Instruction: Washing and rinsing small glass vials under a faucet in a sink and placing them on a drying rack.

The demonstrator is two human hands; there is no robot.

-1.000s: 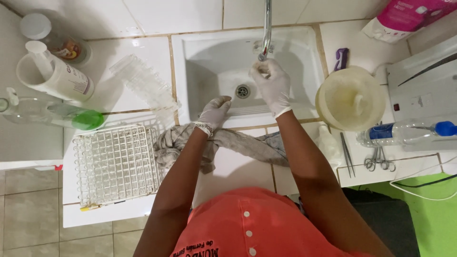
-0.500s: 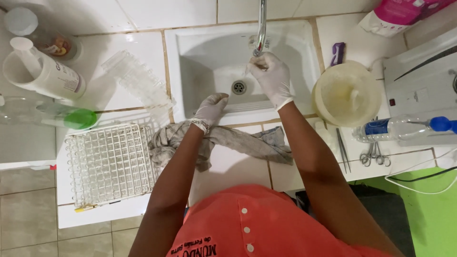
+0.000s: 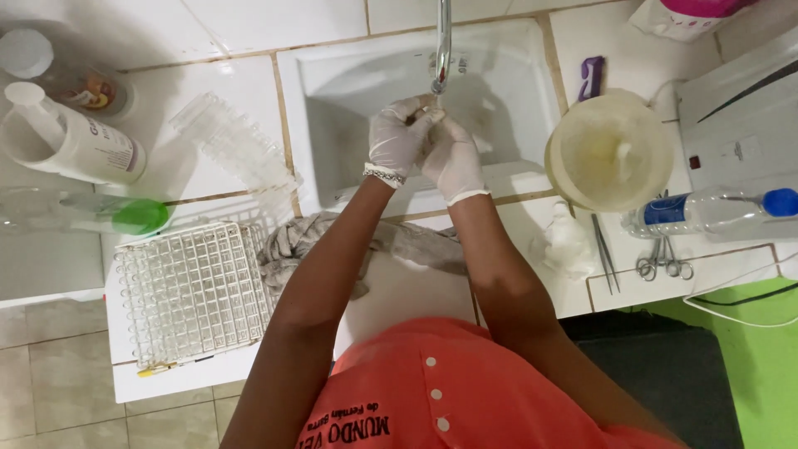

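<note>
Both my hands wear white gloves and meet over the white sink, right under the metal tap spout. My left hand and my right hand press against each other with fingers curled. Whether a small item sits between them I cannot tell. A bracelet circles my left wrist. A grey cloth lies on the counter edge below my arms.
A white wire rack stands at the left, with a clear plastic tube rack behind it. White bottles and a green-capped bottle lie far left. Right: a round cream container, a blue-capped bottle, scissors, forceps.
My left hand has risen from the sink drain to join my right hand under the tap. The view has shifted slightly.
</note>
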